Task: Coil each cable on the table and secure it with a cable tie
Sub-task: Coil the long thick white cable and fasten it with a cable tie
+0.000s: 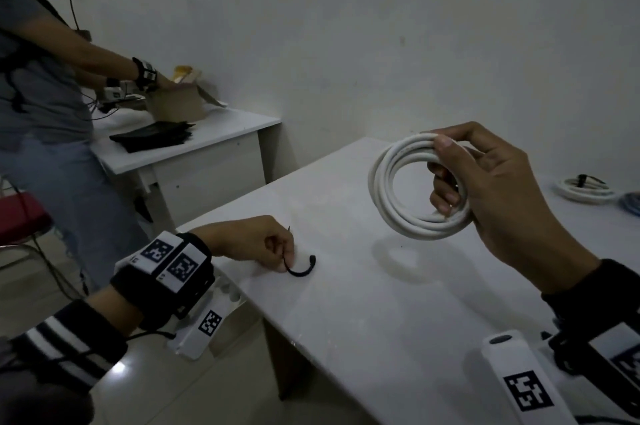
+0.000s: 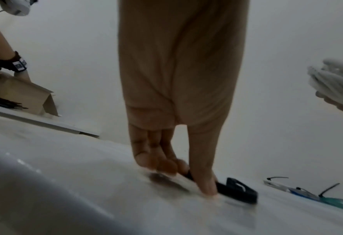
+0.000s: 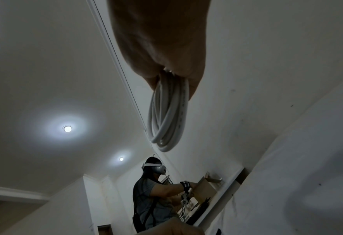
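Note:
My right hand (image 1: 485, 189) holds a coiled white cable (image 1: 391, 196) up in the air above the white table (image 1: 398, 303), fingers curled through the coil. In the right wrist view the coil (image 3: 166, 117) hangs from my fist. My left hand (image 1: 263, 244) rests on the table's near left part and pinches a black cable tie (image 1: 301, 270) that curves along the surface. In the left wrist view my fingertips (image 2: 206, 189) press the tie (image 2: 237, 190) against the table; its head lies just right of them.
A tied white coil (image 1: 585, 190) and a blue cable (image 1: 628, 202) lie at the table's far right. Another person (image 1: 45, 95) works at a second white desk (image 1: 194, 140) with a cardboard box (image 1: 176, 105) to the left. The table's left edge is near my left wrist.

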